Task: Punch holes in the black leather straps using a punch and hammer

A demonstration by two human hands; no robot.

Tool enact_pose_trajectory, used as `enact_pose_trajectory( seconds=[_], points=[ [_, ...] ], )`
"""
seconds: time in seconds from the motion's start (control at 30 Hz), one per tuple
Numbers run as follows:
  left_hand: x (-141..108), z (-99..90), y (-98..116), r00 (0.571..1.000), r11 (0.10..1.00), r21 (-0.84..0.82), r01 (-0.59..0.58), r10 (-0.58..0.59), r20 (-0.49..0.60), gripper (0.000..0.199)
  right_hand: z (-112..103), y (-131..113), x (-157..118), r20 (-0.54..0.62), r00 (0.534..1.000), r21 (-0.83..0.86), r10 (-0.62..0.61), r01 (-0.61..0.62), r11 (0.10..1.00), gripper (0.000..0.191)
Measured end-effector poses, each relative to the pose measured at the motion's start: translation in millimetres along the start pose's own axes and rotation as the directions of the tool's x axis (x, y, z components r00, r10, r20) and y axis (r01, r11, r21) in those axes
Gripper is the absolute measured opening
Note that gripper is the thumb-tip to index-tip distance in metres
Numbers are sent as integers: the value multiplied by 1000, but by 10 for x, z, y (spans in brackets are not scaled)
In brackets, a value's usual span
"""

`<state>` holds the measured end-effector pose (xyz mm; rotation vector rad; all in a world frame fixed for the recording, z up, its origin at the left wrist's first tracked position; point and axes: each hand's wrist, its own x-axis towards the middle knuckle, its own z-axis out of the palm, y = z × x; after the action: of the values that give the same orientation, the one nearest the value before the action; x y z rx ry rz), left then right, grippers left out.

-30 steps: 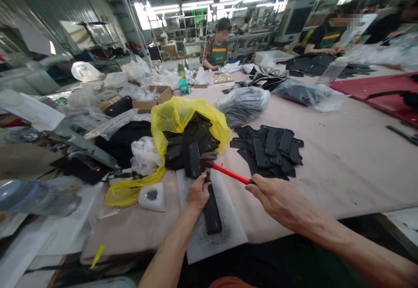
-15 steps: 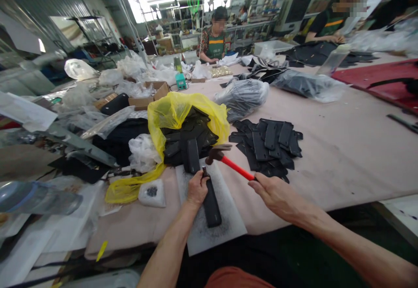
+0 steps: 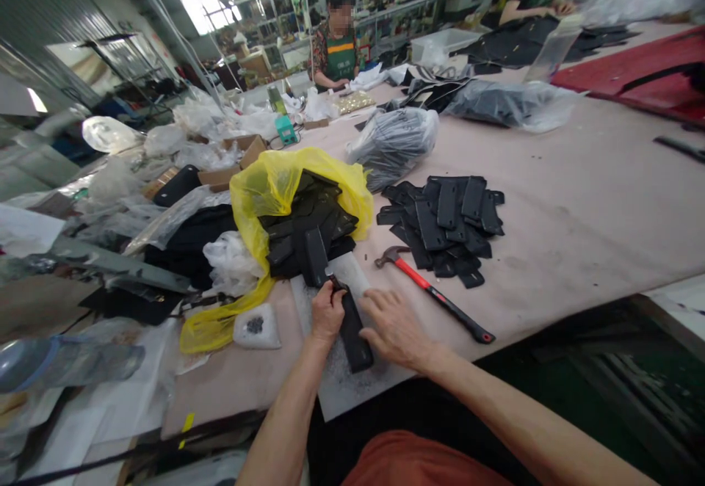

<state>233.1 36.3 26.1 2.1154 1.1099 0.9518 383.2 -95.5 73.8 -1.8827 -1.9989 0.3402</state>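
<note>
A black flat strip (image 3: 355,333) lies on a white pad (image 3: 344,396) in front of me. My left hand (image 3: 327,313) is closed around a small metal hand punch (image 3: 333,279), tilted over the strip's far end. My right hand (image 3: 397,327) hovers at the strip's right side, fingers apart, holding nothing; I cannot tell if it touches the strip. A claw hammer (image 3: 438,295) with a red and black handle rests on the table to the right of that hand. Beyond the pad's far edge is another black piece (image 3: 316,255), leaning against the yellow bag.
A yellow plastic bag (image 3: 269,181) spills black pieces. To its right is a pile of black pieces (image 3: 454,218). A small white tray (image 3: 267,333) with dark bits stands at left. Wrapped bundles (image 3: 393,144) lie behind. A co-worker (image 3: 337,49) sits across the table.
My right hand has let go of the hammer, which now lies on the table, and moved left to the strip. The punch in my left hand has tipped over from upright.
</note>
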Motion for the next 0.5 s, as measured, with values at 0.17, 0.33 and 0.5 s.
enact_pose_trajectory(
  seconds=[0.17, 0.33, 0.5],
  points=[
    [50, 7, 13, 988, 980, -134, 148, -152, -23, 13, 319, -286, -36, 30, 998, 9, -50, 49, 999, 67],
    [60, -63, -78, 922, 872, -382, 306, -372, -109, 23, 325, -220, -55, 49, 998, 27, -48, 47, 999, 62],
    [-102, -184, -70, 937, 901, -312, 301, -341, -80, 20, 323, -222, -60, 40, 998, 42, -43, 41, 998, 61]
  ],
)
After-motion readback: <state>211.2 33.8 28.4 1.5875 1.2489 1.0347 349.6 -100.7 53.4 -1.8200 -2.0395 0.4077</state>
